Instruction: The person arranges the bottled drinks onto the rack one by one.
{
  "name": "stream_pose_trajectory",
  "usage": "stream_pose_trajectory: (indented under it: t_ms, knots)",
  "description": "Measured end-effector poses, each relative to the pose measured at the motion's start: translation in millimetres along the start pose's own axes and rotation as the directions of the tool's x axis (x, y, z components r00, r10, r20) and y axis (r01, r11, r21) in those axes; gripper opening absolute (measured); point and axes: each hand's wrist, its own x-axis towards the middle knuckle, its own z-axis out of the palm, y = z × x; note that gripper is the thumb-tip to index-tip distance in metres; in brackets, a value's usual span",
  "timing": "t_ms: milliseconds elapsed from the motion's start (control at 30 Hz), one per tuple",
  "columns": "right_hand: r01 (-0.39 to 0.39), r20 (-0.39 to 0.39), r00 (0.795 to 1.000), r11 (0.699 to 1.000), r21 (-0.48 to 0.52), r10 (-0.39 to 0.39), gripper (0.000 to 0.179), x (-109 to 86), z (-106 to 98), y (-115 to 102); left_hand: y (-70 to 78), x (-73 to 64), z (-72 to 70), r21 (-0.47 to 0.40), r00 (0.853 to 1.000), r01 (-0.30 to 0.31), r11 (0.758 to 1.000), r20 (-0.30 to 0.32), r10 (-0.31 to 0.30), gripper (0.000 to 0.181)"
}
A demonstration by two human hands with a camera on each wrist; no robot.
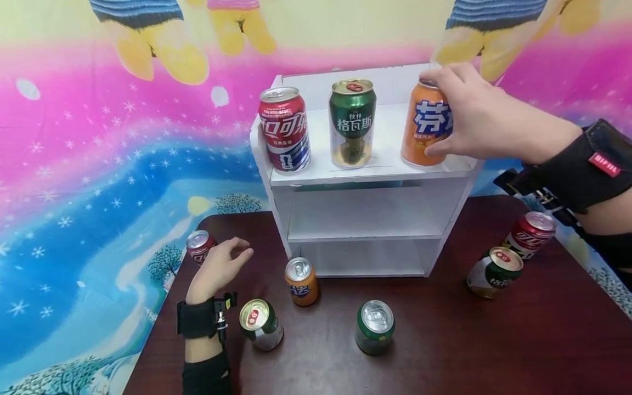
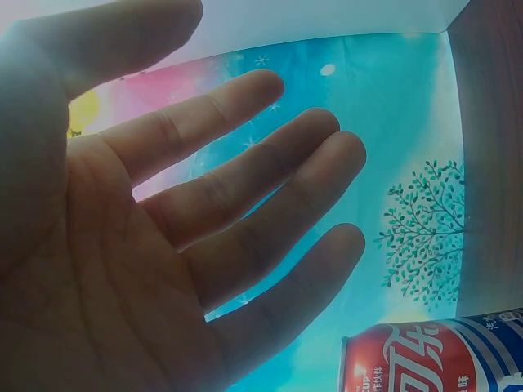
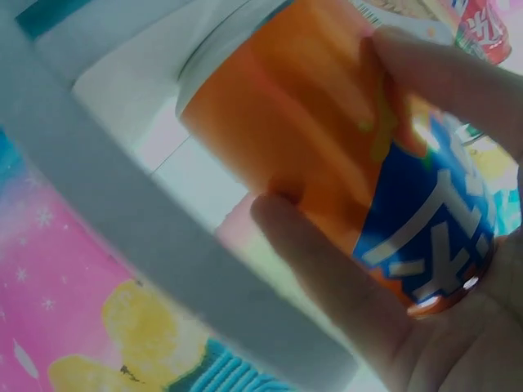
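My right hand [image 1: 474, 112] grips an orange soda can [image 1: 418, 129] at the right end of the white shelf's top board. The right wrist view shows the thumb and fingers around the orange can [image 3: 302, 122], beside the shelf's side wall. On the same board stand a green and gold can [image 1: 353, 123] in the middle and a red cola can [image 1: 284, 130] at the left. My left hand [image 1: 219, 269] hovers over the table's left side, fingers relaxed, holding nothing. Partly behind it is another red cola can [image 1: 198, 243], also in the left wrist view as a cola can [image 2: 409, 359].
The white shelf [image 1: 365, 211] stands at the table's back edge. In front are a small orange can [image 1: 302, 285], a green-white can [image 1: 261, 326] and a dark green can [image 1: 375, 329]. At right stand a green-white can [image 1: 494, 272] and a red can [image 1: 530, 236].
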Motion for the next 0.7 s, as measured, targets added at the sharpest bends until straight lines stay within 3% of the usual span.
stream_pose_trajectory:
  t_ms: [700]
  knots:
    - [0.077, 0.042, 0.996, 0.997, 0.026, -0.078, 0.104, 9.1, -6, 18, -0.6, -2.8, -1.6, 0.000, 1.000, 0.012, 1.000, -0.008, -0.012, 0.037]
